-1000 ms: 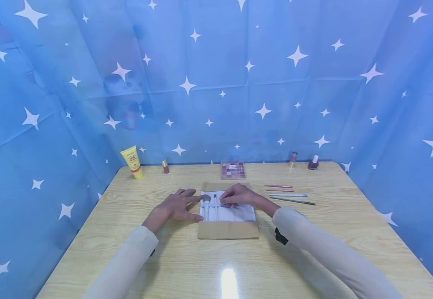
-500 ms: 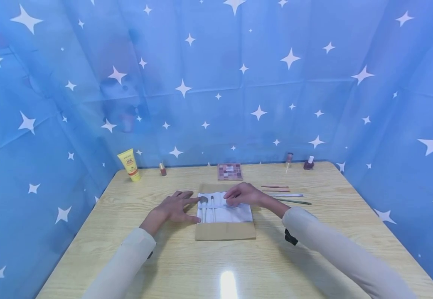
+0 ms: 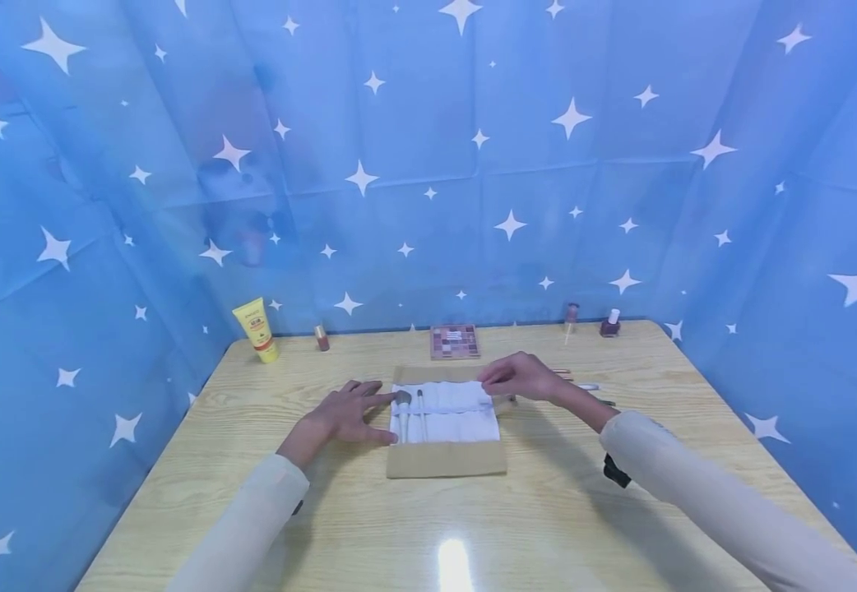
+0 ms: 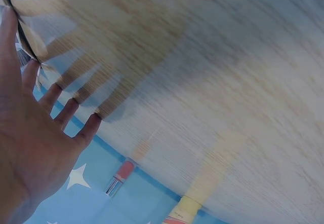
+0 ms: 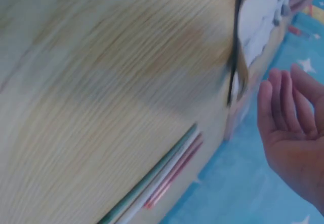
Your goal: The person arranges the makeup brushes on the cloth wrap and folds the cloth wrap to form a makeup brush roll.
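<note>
A tan brush roll (image 3: 447, 462) with a white lining lies unrolled on the wooden table. Two makeup brushes sit side by side under its band at the left: a wide-headed brush (image 3: 403, 415) and a thin one (image 3: 422, 418). My left hand (image 3: 350, 413) is spread beside them, its index finger and thumb at the roll's left edge. Over the roll's upper right corner hovers my right hand (image 3: 523, 378). In the right wrist view that hand (image 5: 296, 127) has loosely bent fingers and nothing shows in them. A small dark spot below it is too small to identify.
Slim green, white and pink sticks (image 5: 172, 171) lie right of the roll, partly behind my right hand in the head view. Along the back stand a yellow tube (image 3: 256, 329), a small red bottle (image 3: 321, 338), an eyeshadow palette (image 3: 454, 342), a slim tube (image 3: 571, 319) and nail polish (image 3: 609, 325).
My right hand has moved right, from the lining beside the thin brush to the roll's right edge, and now covers part of the sticks. The left hand stays in place.
</note>
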The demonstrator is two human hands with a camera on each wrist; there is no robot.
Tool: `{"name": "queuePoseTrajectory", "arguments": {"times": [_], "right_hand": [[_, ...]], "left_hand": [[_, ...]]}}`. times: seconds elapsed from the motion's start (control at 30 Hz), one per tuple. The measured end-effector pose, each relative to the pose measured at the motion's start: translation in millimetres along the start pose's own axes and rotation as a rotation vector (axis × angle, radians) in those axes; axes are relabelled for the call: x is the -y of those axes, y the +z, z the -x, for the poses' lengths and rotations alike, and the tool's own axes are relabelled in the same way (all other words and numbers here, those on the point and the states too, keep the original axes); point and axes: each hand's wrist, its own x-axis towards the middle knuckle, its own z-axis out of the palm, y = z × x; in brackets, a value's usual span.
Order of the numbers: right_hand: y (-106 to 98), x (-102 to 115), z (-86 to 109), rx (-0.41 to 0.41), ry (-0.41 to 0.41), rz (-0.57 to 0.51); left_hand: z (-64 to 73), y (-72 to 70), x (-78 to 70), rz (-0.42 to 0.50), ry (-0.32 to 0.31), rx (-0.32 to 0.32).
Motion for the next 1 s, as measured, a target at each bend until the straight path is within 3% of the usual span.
{"name": "queuePoseTrajectory", "arguments": {"times": [0.47, 0.63, 1.0], "right_hand": [[-56, -23, 41.6, -0.068, 0.074, 0.058], [-72, -31, 60.1, -0.079, 0.093, 0.13], [-95, -51, 90.7, -0.098, 0.132, 0.249]], "left_hand": [[0.6, 3.2, 1.7, -0.009, -0.001, -0.016], [-0.2, 1.9, 1.8, -0.001, -0.003, -0.011], [0.4, 0.9, 2.1, -0.005, -0.011, -0.008]]}}
